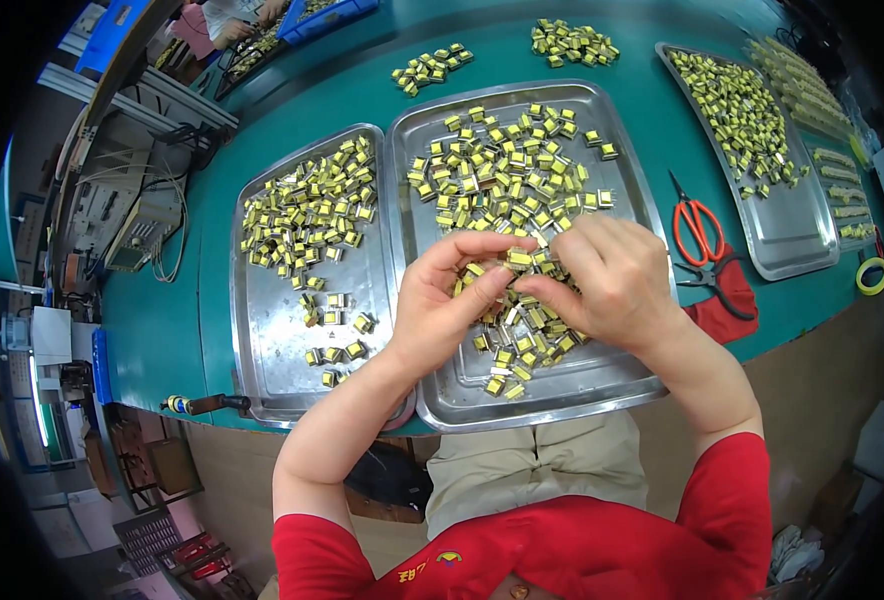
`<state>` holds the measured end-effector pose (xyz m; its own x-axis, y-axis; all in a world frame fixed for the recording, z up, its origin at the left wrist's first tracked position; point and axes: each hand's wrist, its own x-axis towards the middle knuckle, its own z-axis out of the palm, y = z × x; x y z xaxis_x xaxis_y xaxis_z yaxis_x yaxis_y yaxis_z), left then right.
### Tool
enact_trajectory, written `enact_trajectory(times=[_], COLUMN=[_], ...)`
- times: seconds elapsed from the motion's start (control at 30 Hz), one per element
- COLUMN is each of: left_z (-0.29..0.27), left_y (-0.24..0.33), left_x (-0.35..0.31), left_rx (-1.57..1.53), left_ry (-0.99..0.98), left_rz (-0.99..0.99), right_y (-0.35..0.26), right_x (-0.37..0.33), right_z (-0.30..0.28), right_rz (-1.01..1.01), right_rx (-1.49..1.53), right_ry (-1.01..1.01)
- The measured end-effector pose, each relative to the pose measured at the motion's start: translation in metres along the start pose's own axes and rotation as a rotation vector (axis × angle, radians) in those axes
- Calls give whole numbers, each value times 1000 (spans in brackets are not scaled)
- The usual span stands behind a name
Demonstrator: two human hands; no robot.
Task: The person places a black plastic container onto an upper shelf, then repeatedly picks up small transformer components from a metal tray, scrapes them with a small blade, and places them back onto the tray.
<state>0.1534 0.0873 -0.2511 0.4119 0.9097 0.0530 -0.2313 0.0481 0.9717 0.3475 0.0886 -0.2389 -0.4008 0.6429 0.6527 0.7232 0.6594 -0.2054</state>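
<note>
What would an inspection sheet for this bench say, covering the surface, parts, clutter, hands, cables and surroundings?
Surface: green tabletop, bearing three metal trays.
Job's things: small yellow components heaped in the middle tray, left tray and right tray; two loose piles beyond the middle tray.
Clutter: orange-handled scissors; pliers on a red cloth; yellow tape roll.
Hands: left hand and right hand over the middle tray, fingertips gathered around components; exact grip unclear.
Cables: pale cables beside boxy equipment at left.
Surroundings: another person's hand near a blue bin.
</note>
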Motion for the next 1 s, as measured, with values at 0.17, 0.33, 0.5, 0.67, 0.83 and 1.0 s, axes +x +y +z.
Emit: enact_trajectory(times=[0.17,0.33,0.5,0.67,0.83,1.0], left_z=[-6,-7,-7,-8,-9,-9], left_y=[-2,-2,-2,0,1,0], left_x=[2,2,2,2,1,1], left_rx=[-312,-413,-423,-423,-458,-451], left_ry=[-5,-27,-36,-26,-56,-76], left_rz=[-98,-113,-112,-149,-171,-162], right_y=[3,4,5,5,5,5], right_x=[-1,-1,0,1,1,1], right_z=[2,3,3,3,4,3], right_rz=[28,43,35,34,37,37], right_rx=[101,100,106,97,98,108], right_ry=[35,30,32,29,31,37])
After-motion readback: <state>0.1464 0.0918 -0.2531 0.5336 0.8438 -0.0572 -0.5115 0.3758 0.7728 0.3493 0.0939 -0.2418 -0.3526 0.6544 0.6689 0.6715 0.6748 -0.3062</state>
